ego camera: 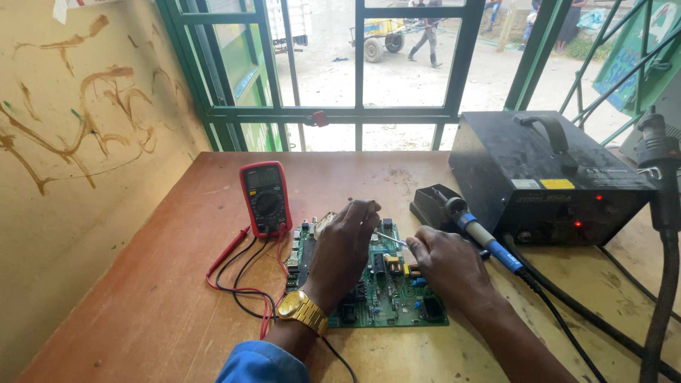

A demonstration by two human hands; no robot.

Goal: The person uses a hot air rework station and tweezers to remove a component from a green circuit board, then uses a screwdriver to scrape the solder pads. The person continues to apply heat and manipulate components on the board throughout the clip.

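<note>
I am looking down at a worn wooden table (177,284), scuffed and stained, pushed up against a green-framed window (358,113) with bars; beyond the glass lies a pale dirt yard with a cart and people walking, too far off for detail. To my left is a yellowish wall (78,142) streaked with brown marks. A green circuit board (386,298) lies flat on the table near the front edge, just right of a red multimeter (265,198) whose red and black leads (237,280) loop over the wood to the board's left side. My left hand (344,252), with a gold watch (303,311) on the wrist and a blue sleeve behind it, rests on the board with the fingers curled and the fingertips pressed together near the board's far edge; whatever they pinch is too small to make out. My right hand (445,266) rests at the board's right edge and pinches thin metal tweezers (391,240), their tips pointing toward the left hand. Just beyond it a soldering iron (482,237) with a blue grip sits in its black stand, beside a black station box (546,181) with small red lights. A thick black hose (663,234) at the far right is cut off by the frame, and much of the board is hidden under my hands.
</note>
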